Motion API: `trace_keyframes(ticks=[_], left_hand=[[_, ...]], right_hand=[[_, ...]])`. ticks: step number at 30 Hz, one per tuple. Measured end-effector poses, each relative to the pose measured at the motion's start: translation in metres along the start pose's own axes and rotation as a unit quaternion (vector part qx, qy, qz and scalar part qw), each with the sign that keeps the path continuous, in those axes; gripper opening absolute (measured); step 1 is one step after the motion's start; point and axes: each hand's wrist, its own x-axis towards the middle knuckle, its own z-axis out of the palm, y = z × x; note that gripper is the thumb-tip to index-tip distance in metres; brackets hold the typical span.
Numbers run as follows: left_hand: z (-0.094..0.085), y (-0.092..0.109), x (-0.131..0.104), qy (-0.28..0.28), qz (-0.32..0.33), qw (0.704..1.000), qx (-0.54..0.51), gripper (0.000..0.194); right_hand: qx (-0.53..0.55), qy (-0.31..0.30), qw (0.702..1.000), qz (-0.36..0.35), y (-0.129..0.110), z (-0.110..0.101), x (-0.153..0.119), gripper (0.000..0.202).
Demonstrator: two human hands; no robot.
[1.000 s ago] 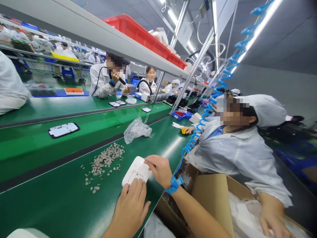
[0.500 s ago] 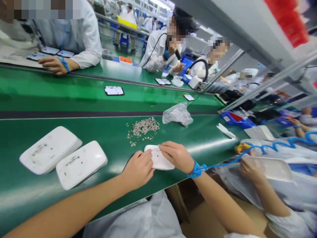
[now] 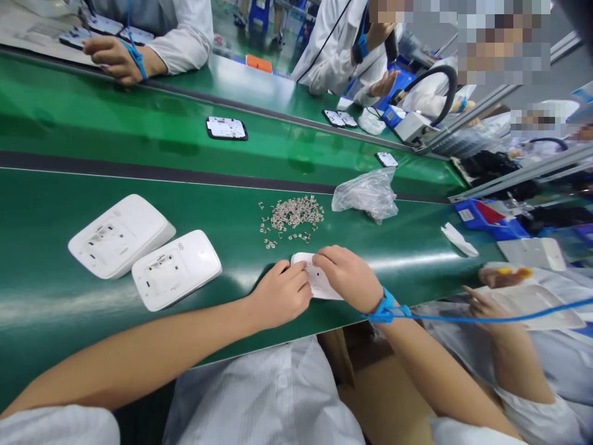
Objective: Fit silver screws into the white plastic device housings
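Note:
A white plastic cover lies on the green table near its front edge, between my hands. My left hand closes on its left end, fingertips on the top face. From the right, my right hand, with a blue wrist strap, grips the same cover and hides its right part. Beyond the cover is a pile of small metal parts. Whether a small part is under my fingertips is too small to tell. Two more white covers, one behind the other, rest at the left.
A clear plastic bag lies behind the metal parts, and a white strip is to the right. Black-framed panels lie on the green belt. A co-worker's hands hold a white tray at the right; people work across the belt.
The view has shifted, so the table items appear higher and further right. Both my hands remain at the same cover, with the right hand covering more of its right side.

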Motion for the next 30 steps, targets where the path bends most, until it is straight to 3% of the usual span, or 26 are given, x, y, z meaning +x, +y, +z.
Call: trace_keyframes(ticks=[3, 8, 13, 17, 24, 27, 30], left_hand=[[-0.005, 0.002, 0.002, 0.008, -0.027, 0.999, -0.042, 0.027], [-0.011, 0.003, 0.004, 0.076, -0.145, 0.985, -0.052, 0.026], [-0.01, 0.003, 0.002, 0.089, -0.116, 0.987, -0.074, 0.026], [-0.011, -0.001, 0.001, 0.1, -0.124, 0.979, -0.13, 0.022], [-0.01, -0.006, 0.001, 0.113, -0.129, 0.969, -0.177, 0.018], [-0.008, -0.004, 0.002, 0.094, -0.153, 0.974, -0.137, 0.019], [-0.008, -0.002, 0.003, 0.046, -0.15, 0.985, -0.079, 0.021]], right_hand=[[0.0, 0.005, 1.0, -0.011, 0.0, -0.004, -0.003, 0.031], [0.023, 0.026, 0.999, -0.032, -0.014, -0.016, -0.005, 0.032], [0.025, 0.02, 0.999, -0.027, -0.028, -0.021, -0.003, 0.033], [0.118, 0.074, 0.99, 0.005, -0.025, -0.014, -0.003, 0.035], [0.363, 0.114, 0.922, 0.069, -0.016, -0.019, -0.003, 0.019], [0.364, 0.131, 0.917, 0.094, -0.006, -0.013, -0.008, 0.016], [0.305, 0.133, 0.935, 0.121, 0.004, 0.001, -0.013, 0.014]])
